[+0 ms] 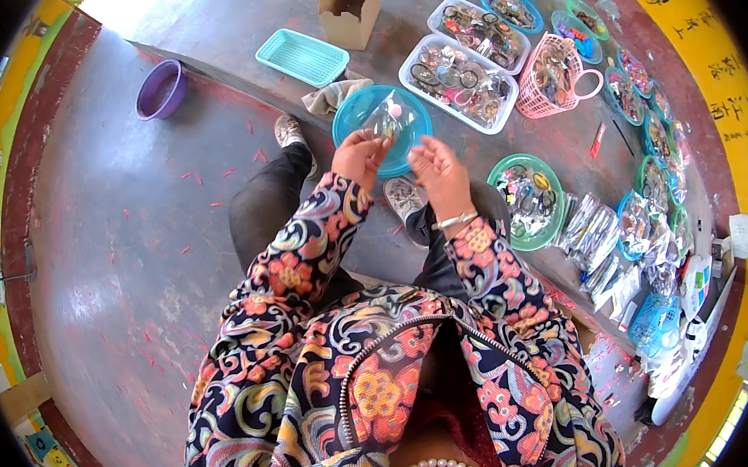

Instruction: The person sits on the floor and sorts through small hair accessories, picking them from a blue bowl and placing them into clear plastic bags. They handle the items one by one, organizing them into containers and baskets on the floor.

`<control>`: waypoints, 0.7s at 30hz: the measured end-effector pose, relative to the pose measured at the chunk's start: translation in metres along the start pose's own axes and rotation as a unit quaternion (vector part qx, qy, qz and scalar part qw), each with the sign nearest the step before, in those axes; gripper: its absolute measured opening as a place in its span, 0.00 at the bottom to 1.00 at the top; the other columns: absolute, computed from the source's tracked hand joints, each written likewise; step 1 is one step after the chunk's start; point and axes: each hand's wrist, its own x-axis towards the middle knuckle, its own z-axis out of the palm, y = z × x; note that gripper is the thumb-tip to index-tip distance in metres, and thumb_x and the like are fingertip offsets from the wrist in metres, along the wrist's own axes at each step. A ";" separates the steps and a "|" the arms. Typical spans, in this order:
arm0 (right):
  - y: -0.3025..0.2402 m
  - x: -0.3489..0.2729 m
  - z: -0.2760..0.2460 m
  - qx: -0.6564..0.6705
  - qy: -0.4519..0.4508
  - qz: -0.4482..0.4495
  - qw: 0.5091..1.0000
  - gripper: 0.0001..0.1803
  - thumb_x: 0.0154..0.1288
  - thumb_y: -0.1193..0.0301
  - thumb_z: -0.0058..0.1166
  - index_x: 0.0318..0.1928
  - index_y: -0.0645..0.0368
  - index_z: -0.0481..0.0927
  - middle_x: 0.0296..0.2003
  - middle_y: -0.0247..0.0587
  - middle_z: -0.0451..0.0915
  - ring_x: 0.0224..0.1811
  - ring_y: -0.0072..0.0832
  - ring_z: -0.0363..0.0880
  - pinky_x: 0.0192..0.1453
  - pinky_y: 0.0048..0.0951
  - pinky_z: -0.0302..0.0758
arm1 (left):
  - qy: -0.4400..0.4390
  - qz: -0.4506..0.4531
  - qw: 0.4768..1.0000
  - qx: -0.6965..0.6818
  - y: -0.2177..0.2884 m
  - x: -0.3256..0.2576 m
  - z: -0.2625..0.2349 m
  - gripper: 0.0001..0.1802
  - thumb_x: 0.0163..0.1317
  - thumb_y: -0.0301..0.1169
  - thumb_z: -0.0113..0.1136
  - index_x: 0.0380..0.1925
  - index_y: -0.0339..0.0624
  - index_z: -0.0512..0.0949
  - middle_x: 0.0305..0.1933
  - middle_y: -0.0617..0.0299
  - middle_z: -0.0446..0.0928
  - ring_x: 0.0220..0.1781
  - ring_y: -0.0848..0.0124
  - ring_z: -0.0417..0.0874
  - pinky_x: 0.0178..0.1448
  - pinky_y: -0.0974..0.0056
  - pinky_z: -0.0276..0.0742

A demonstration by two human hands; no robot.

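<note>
Over a round blue basin, my left hand pinches the edge of a small clear plastic bag. A small pink thing and something greenish show at the bag. Just to the right of it, my right hand is raised with its fingers curled together. What those fingers hold, if anything, is too small to make out. The two hands are apart.
Ahead stand a turquoise tray, a cardboard box, white bins of small items and a pink basket. A green basin and bundled plastic packets lie right. A purple basin sits far left.
</note>
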 end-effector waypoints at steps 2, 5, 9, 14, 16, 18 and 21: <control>-0.014 0.003 -0.004 0.123 0.016 0.079 0.989 0.21 0.54 0.59 0.56 0.46 0.57 0.74 0.34 0.33 0.77 0.35 0.17 0.73 0.33 0.19 0.71 | -0.029 0.009 0.999 -0.029 -0.004 -0.029 0.007 0.06 0.51 0.13 0.48 0.27 0.34 0.67 0.32 0.60 0.70 0.38 0.64 0.77 0.48 0.66 0.76; -0.020 -0.001 -0.007 0.123 -0.041 0.068 0.989 0.21 0.55 0.60 0.56 0.45 0.60 0.74 0.34 0.31 0.76 0.33 0.14 0.72 0.33 0.16 0.70 | -0.044 -0.012 0.999 -0.025 -0.011 -0.063 0.017 0.07 0.52 0.14 0.49 0.28 0.36 0.68 0.32 0.61 0.70 0.38 0.65 0.77 0.49 0.65 0.75; -0.014 -0.007 -0.005 0.165 -0.019 0.085 0.982 0.16 0.59 0.63 0.53 0.42 0.61 0.77 0.33 0.31 0.77 0.34 0.14 0.72 0.33 0.16 0.68 | -0.046 -0.054 0.997 0.037 -0.019 -0.084 0.013 0.06 0.52 0.17 0.52 0.30 0.38 0.69 0.35 0.60 0.73 0.41 0.67 0.77 0.46 0.68 0.76; -0.022 -0.020 -0.014 0.136 -0.059 0.063 0.987 0.16 0.62 0.63 0.48 0.41 0.64 0.77 0.34 0.34 0.78 0.34 0.17 0.74 0.36 0.19 0.70 | -0.032 -0.092 0.985 0.144 0.004 -0.094 0.013 0.10 0.54 0.25 0.56 0.38 0.40 0.71 0.37 0.63 0.76 0.40 0.74 0.77 0.32 0.74 0.74; -0.021 -0.025 -0.013 0.134 -0.107 0.083 0.982 0.17 0.62 0.63 0.48 0.42 0.64 0.77 0.35 0.34 0.78 0.35 0.17 0.74 0.39 0.19 0.70 | -0.018 -0.099 0.979 0.177 0.012 -0.098 0.016 0.12 0.55 0.27 0.56 0.41 0.39 0.72 0.37 0.64 0.75 0.39 0.76 0.77 0.27 0.78 0.69; -0.003 -0.024 -0.013 0.140 -0.169 0.082 0.972 0.17 0.62 0.64 0.48 0.41 0.66 0.77 0.36 0.34 0.77 0.36 0.17 0.74 0.42 0.19 0.70 | -0.049 -0.116 0.971 0.205 0.015 -0.098 0.011 0.12 0.55 0.30 0.57 0.39 0.38 0.73 0.37 0.65 0.75 0.39 0.77 0.75 0.29 0.76 0.67; -0.004 -0.024 -0.006 0.148 -0.187 0.099 0.966 0.16 0.62 0.64 0.48 0.40 0.66 0.77 0.36 0.36 0.78 0.36 0.18 0.74 0.41 0.19 0.71 | -0.077 -0.128 0.967 0.208 0.016 -0.097 0.007 0.11 0.56 0.28 0.56 0.37 0.33 0.74 0.37 0.61 0.75 0.39 0.75 0.76 0.37 0.73 0.73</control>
